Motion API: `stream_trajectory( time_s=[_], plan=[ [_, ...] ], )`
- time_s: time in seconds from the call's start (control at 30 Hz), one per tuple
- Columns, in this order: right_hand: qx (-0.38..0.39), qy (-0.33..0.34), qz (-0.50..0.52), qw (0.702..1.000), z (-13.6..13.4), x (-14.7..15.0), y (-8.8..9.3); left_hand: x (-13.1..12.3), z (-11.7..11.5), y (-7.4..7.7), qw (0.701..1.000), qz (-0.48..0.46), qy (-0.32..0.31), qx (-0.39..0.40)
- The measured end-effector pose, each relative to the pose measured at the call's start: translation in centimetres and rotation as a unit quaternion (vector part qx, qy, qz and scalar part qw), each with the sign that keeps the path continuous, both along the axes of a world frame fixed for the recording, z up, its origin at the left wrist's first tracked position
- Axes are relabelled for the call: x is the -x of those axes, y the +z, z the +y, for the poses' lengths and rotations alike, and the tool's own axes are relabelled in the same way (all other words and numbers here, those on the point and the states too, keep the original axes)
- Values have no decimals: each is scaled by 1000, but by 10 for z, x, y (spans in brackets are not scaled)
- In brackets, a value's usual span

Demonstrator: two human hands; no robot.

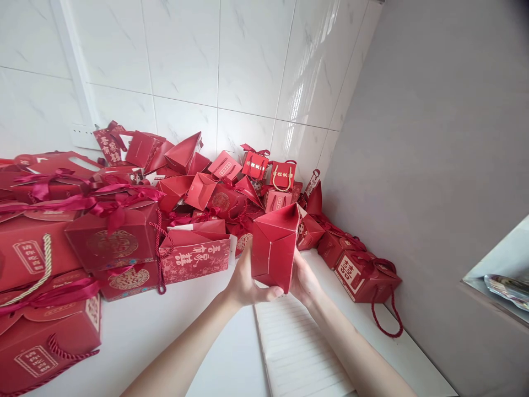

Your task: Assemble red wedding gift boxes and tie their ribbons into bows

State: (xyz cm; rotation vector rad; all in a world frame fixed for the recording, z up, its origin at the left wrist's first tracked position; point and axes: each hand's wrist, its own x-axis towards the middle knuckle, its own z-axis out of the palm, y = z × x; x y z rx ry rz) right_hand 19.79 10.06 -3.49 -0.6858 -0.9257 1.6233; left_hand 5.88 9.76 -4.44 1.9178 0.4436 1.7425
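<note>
Between both palms I hold a red paper gift box (273, 251), raised above the white surface with one folded face toward me. My left hand (247, 281) is closed on its left side and lower edge, the thumb lying along the bottom. On the right side my right hand (305, 280) grips the box, its fingers partly hidden behind it. Just behind stands a red box with white characters and a flower print (196, 255). More red gift boxes are piled beyond.
Red gift boxes with ribbons and cord handles (118, 240) are stacked at the left. At the right, a red box with a white label (357, 275) stands by the grey wall (425, 138). A lined sheet (301, 350) lies under my forearms. White tiles (185, 49) form the back wall.
</note>
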Motion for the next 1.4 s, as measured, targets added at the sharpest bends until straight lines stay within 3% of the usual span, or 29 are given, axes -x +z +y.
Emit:
stream_trajectory(
  time_s=[0.23, 0.63, 1.4],
  plan=[
    [32, -12, 28, 999, 4, -1, -6, 0, -1, 3, 1000, -6, 0, 4],
    [17, 7, 26, 1000, 5, -3, -7, 1, 1, 0, 1000, -11, -23, 8],
    [23, 5, 33, 999, 3, -3, -3, 4, -1, 5, 1000, -21, 21, 9]
  ],
)
